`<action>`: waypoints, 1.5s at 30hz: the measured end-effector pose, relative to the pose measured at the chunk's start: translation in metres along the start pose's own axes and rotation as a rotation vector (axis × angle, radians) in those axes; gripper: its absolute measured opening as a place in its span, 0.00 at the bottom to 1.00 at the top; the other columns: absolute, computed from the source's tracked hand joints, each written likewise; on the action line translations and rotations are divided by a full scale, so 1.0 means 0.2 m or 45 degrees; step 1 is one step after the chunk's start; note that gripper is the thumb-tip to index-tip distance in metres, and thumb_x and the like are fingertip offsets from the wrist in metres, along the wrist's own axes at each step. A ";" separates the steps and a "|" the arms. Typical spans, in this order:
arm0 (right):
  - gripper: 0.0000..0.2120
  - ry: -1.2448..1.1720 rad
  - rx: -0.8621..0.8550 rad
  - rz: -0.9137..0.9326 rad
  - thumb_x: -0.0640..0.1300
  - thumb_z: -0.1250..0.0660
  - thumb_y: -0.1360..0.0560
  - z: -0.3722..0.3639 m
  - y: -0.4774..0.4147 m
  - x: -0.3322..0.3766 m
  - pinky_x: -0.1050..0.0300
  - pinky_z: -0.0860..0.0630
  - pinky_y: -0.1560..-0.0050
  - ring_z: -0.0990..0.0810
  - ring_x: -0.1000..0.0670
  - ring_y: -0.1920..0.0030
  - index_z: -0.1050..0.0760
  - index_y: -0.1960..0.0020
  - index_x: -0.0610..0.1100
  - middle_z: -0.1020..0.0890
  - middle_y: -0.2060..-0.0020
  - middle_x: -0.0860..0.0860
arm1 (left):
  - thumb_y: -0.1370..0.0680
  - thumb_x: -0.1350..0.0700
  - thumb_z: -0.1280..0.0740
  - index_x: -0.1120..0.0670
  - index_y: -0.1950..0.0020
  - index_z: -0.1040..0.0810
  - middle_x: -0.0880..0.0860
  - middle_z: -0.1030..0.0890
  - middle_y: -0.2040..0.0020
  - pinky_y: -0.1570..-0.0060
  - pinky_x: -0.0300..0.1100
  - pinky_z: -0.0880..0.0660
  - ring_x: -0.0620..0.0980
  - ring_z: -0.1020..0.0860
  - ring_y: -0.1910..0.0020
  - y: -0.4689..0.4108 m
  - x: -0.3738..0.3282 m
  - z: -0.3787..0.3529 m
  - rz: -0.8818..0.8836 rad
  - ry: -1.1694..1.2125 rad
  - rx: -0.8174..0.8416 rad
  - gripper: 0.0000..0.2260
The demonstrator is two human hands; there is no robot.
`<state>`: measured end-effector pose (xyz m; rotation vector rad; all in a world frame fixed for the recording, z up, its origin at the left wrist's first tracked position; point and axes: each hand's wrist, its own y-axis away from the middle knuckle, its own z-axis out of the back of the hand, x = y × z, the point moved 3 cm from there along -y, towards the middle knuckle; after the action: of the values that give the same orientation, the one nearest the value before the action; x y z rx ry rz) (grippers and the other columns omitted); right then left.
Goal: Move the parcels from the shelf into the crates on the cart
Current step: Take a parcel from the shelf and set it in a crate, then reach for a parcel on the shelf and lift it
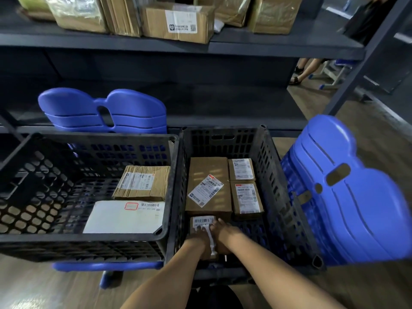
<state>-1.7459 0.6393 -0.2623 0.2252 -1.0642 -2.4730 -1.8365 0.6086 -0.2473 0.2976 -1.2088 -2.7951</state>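
Both hands, left hand (199, 243) and right hand (225, 235), grip small parcel (202, 224) at right crate (287, 197) near-left corner; near-right floor bare. Left crate (89, 238): two parcels; right: four.

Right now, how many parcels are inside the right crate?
4. A large box at the back left, two small boxes beside it on the right, and one parcel under both hands at the front. Others may be hidden.

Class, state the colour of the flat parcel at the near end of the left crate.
White parcel, with a red stamp; head view, the only one.
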 end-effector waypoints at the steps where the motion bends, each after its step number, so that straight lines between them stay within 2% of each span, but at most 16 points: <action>1: 0.31 -0.020 -0.022 -0.025 0.45 0.45 0.18 0.03 0.03 0.00 0.45 0.50 0.24 0.59 0.45 0.22 0.58 0.21 0.42 0.59 0.22 0.46 | 0.20 0.56 0.38 0.60 0.21 0.56 0.57 0.51 0.20 0.25 0.49 0.44 0.58 0.48 0.22 0.04 -0.01 0.04 -0.015 0.011 -0.029 0.35; 4: 0.28 -0.047 -0.092 -0.040 0.40 0.48 0.17 0.15 0.16 -0.02 0.48 0.50 0.24 0.57 0.45 0.22 0.57 0.22 0.39 0.56 0.22 0.44 | 0.20 0.58 0.38 0.60 0.21 0.53 0.58 0.47 0.21 0.26 0.48 0.41 0.57 0.45 0.23 0.15 -0.05 0.15 -0.051 0.017 -0.077 0.33; 8: 0.34 -0.111 -0.177 -0.013 0.44 0.42 0.19 0.35 0.35 -0.04 0.49 0.53 0.23 0.56 0.45 0.22 0.58 0.21 0.40 0.55 0.22 0.45 | 0.20 0.55 0.38 0.59 0.21 0.50 0.57 0.44 0.21 0.26 0.49 0.42 0.56 0.43 0.23 0.32 -0.08 0.36 -0.101 0.012 -0.184 0.32; 10: 0.34 -0.110 -0.240 -0.024 0.46 0.42 0.19 0.47 0.43 -0.04 0.49 0.56 0.23 0.56 0.45 0.22 0.58 0.21 0.41 0.55 0.21 0.45 | 0.20 0.54 0.38 0.60 0.22 0.48 0.57 0.42 0.22 0.25 0.50 0.44 0.56 0.42 0.24 0.40 -0.09 0.48 -0.121 -0.037 -0.259 0.30; 13: 0.32 -0.185 -0.306 -0.061 0.47 0.44 0.18 0.67 0.55 -0.05 0.49 0.57 0.23 0.54 0.45 0.22 0.57 0.21 0.42 0.54 0.21 0.45 | 0.21 0.54 0.37 0.60 0.24 0.42 0.58 0.34 0.26 0.26 0.49 0.42 0.56 0.37 0.26 0.54 -0.08 0.69 -0.109 -0.066 -0.375 0.27; 16: 0.34 -0.138 -0.453 -0.053 0.47 0.41 0.20 0.88 0.67 -0.08 0.48 0.52 0.23 0.51 0.43 0.22 0.54 0.21 0.40 0.49 0.22 0.44 | 0.21 0.53 0.37 0.59 0.25 0.40 0.57 0.33 0.27 0.29 0.50 0.39 0.57 0.36 0.27 0.66 -0.06 0.90 -0.099 -0.081 -0.478 0.27; 21: 0.29 -0.192 -0.636 -0.012 0.45 0.44 0.19 1.23 0.82 -0.11 0.47 0.47 0.25 0.48 0.44 0.23 0.50 0.22 0.41 0.46 0.22 0.45 | 0.22 0.54 0.38 0.60 0.29 0.35 0.58 0.29 0.30 0.31 0.50 0.36 0.59 0.32 0.30 0.83 0.00 1.24 -0.090 -0.065 -0.696 0.22; 26: 0.29 -0.172 -0.879 0.040 0.51 0.41 0.20 1.54 0.94 -0.09 0.49 0.37 0.30 0.39 0.43 0.27 0.45 0.23 0.40 0.38 0.26 0.44 | 0.21 0.55 0.40 0.59 0.32 0.32 0.59 0.25 0.35 0.45 0.51 0.30 0.62 0.27 0.37 1.04 0.10 1.58 -0.060 -0.038 -1.003 0.18; 31: 0.28 -0.167 -1.067 0.068 0.50 0.41 0.20 1.80 1.03 -0.05 0.48 0.34 0.31 0.35 0.42 0.29 0.43 0.24 0.41 0.35 0.27 0.44 | 0.21 0.57 0.41 0.60 0.33 0.31 0.59 0.24 0.37 0.46 0.50 0.31 0.62 0.28 0.38 1.21 0.24 1.86 -0.025 -0.065 -1.241 0.18; 38: 0.27 -0.116 -1.160 0.025 0.51 0.41 0.20 2.15 1.04 0.07 0.47 0.32 0.37 0.34 0.42 0.30 0.42 0.25 0.42 0.34 0.28 0.45 | 0.22 0.55 0.39 0.60 0.31 0.32 0.59 0.26 0.34 0.44 0.53 0.29 0.61 0.30 0.34 1.28 0.42 2.16 -0.026 -0.069 -1.368 0.20; 42: 0.25 -0.129 -1.230 -0.020 0.51 0.41 0.20 2.37 1.00 0.13 0.48 0.31 0.41 0.32 0.41 0.32 0.39 0.27 0.42 0.33 0.29 0.45 | 0.22 0.56 0.40 0.60 0.33 0.31 0.60 0.25 0.36 0.48 0.52 0.28 0.63 0.28 0.36 1.26 0.52 2.33 -0.051 -0.132 -1.404 0.18; 45: 0.25 -0.187 -1.291 -0.050 0.50 0.41 0.21 2.53 0.97 0.15 0.48 0.32 0.39 0.34 0.42 0.31 0.40 0.26 0.43 0.35 0.28 0.45 | 0.22 0.57 0.41 0.60 0.34 0.31 0.60 0.25 0.36 0.46 0.53 0.29 0.63 0.29 0.36 1.24 0.58 2.46 -0.075 -0.176 -1.429 0.17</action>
<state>-1.8672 0.8369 0.2288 -0.2552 0.2384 -2.7455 -2.0541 0.7728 0.2461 0.0359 0.4674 -3.0358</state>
